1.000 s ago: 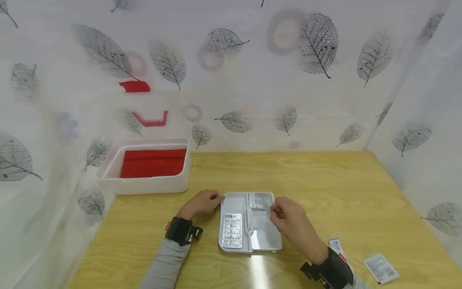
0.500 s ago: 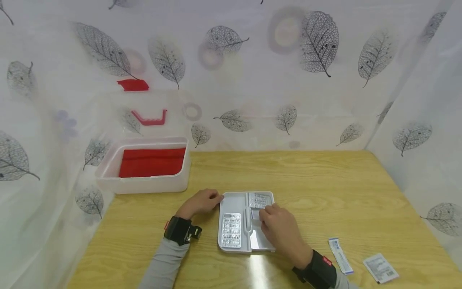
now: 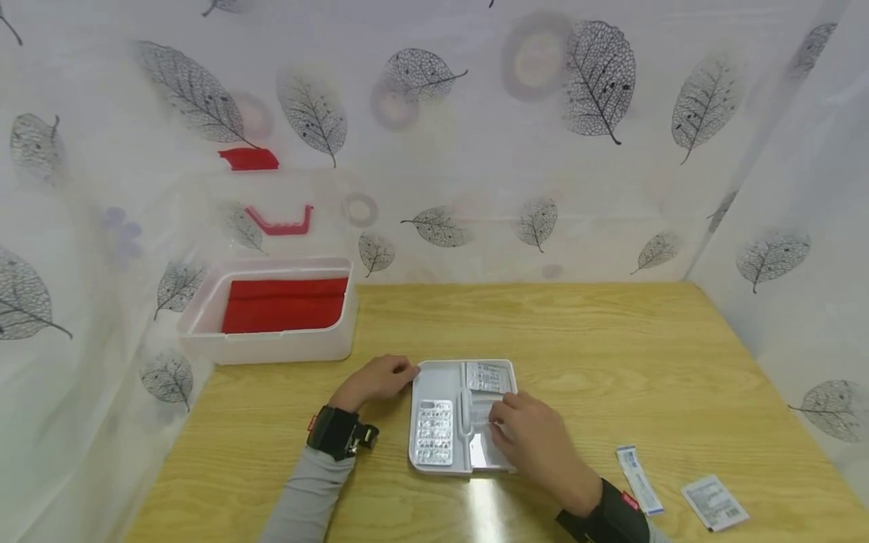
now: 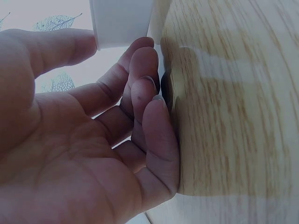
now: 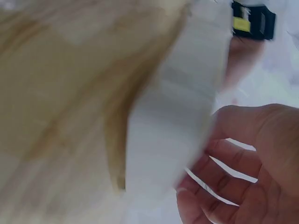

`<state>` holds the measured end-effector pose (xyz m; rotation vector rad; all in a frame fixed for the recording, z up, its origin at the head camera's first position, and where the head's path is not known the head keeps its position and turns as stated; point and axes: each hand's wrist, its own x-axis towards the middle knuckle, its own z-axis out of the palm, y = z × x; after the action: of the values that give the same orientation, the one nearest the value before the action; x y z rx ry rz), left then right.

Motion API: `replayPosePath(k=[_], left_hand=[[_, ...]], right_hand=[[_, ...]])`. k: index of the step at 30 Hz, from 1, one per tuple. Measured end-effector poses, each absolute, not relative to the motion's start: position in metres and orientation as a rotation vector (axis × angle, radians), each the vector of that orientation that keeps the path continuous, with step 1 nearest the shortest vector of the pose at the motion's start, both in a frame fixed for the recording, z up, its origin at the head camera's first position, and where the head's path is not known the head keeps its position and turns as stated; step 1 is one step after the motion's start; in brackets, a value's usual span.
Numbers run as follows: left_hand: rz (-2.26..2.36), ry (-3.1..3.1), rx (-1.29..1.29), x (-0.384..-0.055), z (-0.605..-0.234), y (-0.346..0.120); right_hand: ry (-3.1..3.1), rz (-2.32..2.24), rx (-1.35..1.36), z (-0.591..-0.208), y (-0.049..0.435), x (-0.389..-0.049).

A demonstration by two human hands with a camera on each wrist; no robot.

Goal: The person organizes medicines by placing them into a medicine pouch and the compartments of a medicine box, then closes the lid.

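A white two-sided case [image 3: 441, 381] lies on the wooden table. Its left half holds a silvery blister pack [image 3: 434, 432], and another blister pack [image 3: 486, 376] lies at the back of its right half. My left hand [image 3: 380, 379] is at the case's back left corner; the left wrist view shows the thumb and index finger gripping the case's side, the other fingers curled by the table. Over the right half hovers my right hand [image 3: 536, 431], its fingers loosely bent. Beside its fingertips a thin, see-through packet [image 3: 482, 410] lies in the compartment; its kind is unclear.
At the back left stands a translucent tub [image 3: 271, 345] with a red panel [image 3: 285, 305] inside. To the right lie a slim blue-and-white packet [image 3: 639, 480] and a flat square sachet [image 3: 715, 503]. A leaf-print curtain [image 3: 475, 166] surrounds the table.
My right hand carried the see-through packet leftward over the case's right half, then drew back slightly. The packet now lies in the compartment. My left hand has stayed at the corner.
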<state>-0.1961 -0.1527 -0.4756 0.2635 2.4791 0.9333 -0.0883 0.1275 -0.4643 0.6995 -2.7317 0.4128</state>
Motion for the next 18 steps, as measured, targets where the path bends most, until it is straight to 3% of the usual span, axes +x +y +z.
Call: replayPosePath(k=[9, 18], left_hand=[[0.942, 2.493, 0.259, -0.195, -0.473, -0.152], [0.960, 2.491, 0.270, -0.197, -0.475, -0.154]], right_hand=[[-2.928, 0.573, 0.347, -0.442, 0.189, -0.073], [-3.370, 0.512, -0.074, -0.446, 0.265, -0.059]])
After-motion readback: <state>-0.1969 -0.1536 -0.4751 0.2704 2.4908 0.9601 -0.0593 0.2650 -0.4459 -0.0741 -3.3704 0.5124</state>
